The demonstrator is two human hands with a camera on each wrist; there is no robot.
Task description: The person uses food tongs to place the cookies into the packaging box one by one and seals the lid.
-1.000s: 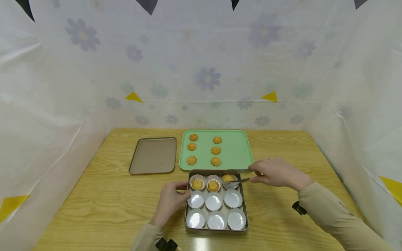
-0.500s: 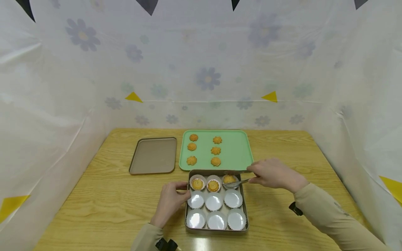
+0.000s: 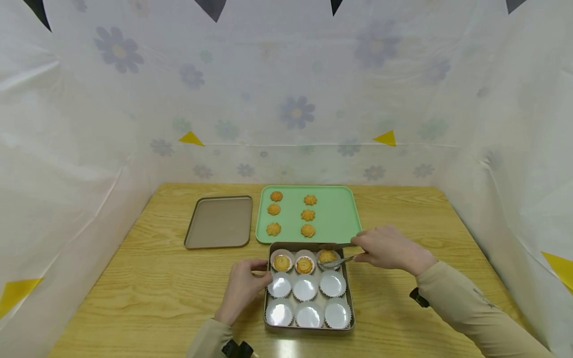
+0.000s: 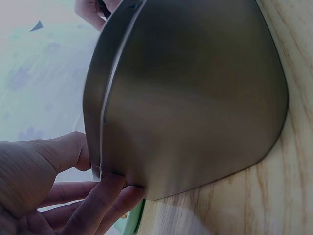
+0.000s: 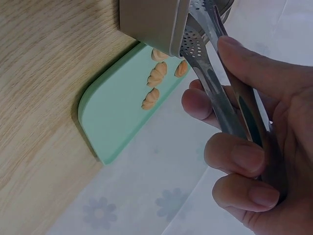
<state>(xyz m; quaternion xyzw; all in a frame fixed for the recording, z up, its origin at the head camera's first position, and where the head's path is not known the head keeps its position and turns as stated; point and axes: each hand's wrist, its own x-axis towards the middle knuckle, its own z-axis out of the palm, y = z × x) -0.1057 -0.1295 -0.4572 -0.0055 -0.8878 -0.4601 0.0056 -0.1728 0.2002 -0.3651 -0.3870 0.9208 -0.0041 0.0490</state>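
My right hand holds metal tongs with perforated tips. In the head view, the tips stand apart on either side of a golden cookie in the far right paper cup of a deep square baking pan. Two more cookies, one at far left and one in the middle, sit in cups of that same row. Shiny white paper cups without cookies fill the nearer rows. My left hand grips the pan's left side, thumb and fingers around the rim in the left wrist view.
Behind the pan lies a green tray with several swirled and star-shaped cookies. A shallow brown tray rests to its left. The wooden table is enclosed by pale flowered sheeting.
The tongs' tips have spread slightly around the cookie, which sits lower in its cup. My right hand and forearm have shifted slightly left. My left hand has stayed on the pan.
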